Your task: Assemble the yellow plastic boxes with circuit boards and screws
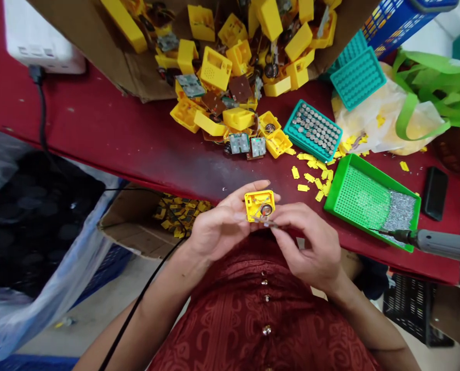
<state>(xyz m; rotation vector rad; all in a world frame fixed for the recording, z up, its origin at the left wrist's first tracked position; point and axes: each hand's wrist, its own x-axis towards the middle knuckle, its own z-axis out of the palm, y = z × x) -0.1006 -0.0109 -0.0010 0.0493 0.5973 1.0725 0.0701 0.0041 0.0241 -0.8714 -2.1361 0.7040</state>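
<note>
Yellow casing (255, 204) is held in the half-curled left hand (216, 226) and a small part (271, 223) pinched by the right hand (315, 241), so thin wires (258, 210) could be snapped if tugged

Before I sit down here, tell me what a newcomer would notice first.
First, the heap of yellow cases in and before a cardboard box at the back of the red table. Then the small open case in the left hand, with the right hand's fingertips at its lower edge. On the right, a bright green tray holds tiny silvery pieces.
</note>
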